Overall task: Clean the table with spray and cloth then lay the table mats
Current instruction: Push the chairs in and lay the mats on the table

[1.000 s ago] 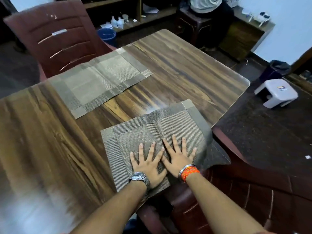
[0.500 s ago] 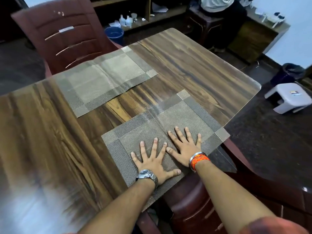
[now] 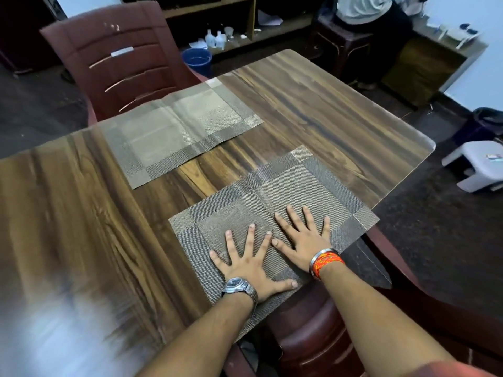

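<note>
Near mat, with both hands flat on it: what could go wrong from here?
1. The near mat seems to hang past the edge of the table, above the chair; it might slip off once the left hand and right hand lift.
2. A fold line runs up its middle; it may spring up instead of lying flat.

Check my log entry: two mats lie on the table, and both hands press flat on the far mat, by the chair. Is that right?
Not quite. The head view shows the left hand and right hand pressing flat on the near mat, not the far mat by the chair, which nothing touches. Two mats do lie on the table.
</note>
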Demonstrator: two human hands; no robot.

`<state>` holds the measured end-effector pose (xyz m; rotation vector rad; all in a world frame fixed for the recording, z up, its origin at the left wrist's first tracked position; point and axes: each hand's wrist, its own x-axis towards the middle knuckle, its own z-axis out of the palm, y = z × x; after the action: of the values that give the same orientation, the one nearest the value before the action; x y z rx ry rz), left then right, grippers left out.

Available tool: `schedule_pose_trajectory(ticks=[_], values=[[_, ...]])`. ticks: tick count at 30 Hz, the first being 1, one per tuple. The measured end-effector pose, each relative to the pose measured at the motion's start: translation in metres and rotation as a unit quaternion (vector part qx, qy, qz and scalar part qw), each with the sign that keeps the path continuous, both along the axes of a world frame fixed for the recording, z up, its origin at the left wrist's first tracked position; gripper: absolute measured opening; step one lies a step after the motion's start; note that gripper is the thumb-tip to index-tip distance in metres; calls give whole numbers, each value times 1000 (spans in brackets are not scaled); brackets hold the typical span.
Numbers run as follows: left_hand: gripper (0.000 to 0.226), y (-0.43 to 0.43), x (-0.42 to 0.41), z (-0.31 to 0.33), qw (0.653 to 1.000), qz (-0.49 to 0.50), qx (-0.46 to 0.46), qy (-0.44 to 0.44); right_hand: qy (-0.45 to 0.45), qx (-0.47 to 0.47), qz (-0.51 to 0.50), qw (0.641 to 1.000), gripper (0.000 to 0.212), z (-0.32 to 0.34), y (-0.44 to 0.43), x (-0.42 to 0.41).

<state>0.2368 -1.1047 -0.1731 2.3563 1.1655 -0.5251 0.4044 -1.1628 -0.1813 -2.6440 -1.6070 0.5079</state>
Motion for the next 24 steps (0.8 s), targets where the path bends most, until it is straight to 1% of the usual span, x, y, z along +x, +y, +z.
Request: schedule_pose_trajectory(ticks=[6,11,24], values=[[139,-8,-4,1,1000,15,-6,3,0,2,20,1000,64,1,0,2],[146,-8,-2,2,1000,16,-9,7,1,9,17,1000,64,0,1,3],[144,-5,-4,1,999,38,-11,10,-7,10,41,999,65,-2,13,7]])
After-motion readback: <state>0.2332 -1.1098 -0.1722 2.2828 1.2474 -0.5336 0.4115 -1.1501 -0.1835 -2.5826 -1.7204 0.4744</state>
